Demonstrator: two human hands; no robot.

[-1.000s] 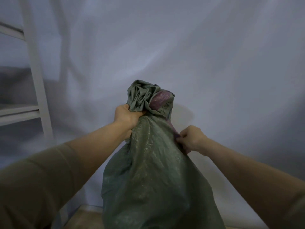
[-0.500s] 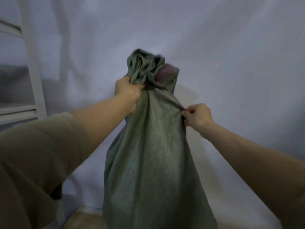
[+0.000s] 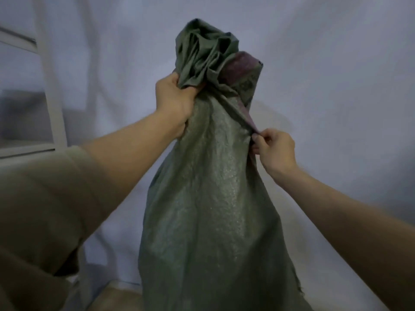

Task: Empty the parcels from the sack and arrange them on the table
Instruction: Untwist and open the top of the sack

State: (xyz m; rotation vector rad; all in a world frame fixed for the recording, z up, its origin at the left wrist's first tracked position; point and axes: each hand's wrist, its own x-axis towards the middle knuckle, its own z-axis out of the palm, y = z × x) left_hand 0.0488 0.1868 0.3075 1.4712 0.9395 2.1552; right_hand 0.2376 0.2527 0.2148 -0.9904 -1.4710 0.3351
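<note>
A large green woven sack (image 3: 213, 198) hangs upright in front of me, its bunched end at the top with a purple printed patch showing. My left hand (image 3: 175, 102) clutches the gathered neck just below the bunch. My right hand (image 3: 274, 149) pinches a fold of the sack's right edge lower down. The lower part of the sack is wide and runs past the bottom of the frame. No parcels are visible; whatever is inside is hidden by the fabric.
A pale draped cloth (image 3: 325, 75) covers the wall behind. A white shelf frame (image 3: 51, 90) stands at the left. A strip of tan surface (image 3: 116, 299) shows at the bottom, left of the sack.
Both hands have raised the sack higher in view over the last second. The left hand keeps its grip on the neck and the right hand keeps pinching the right edge.
</note>
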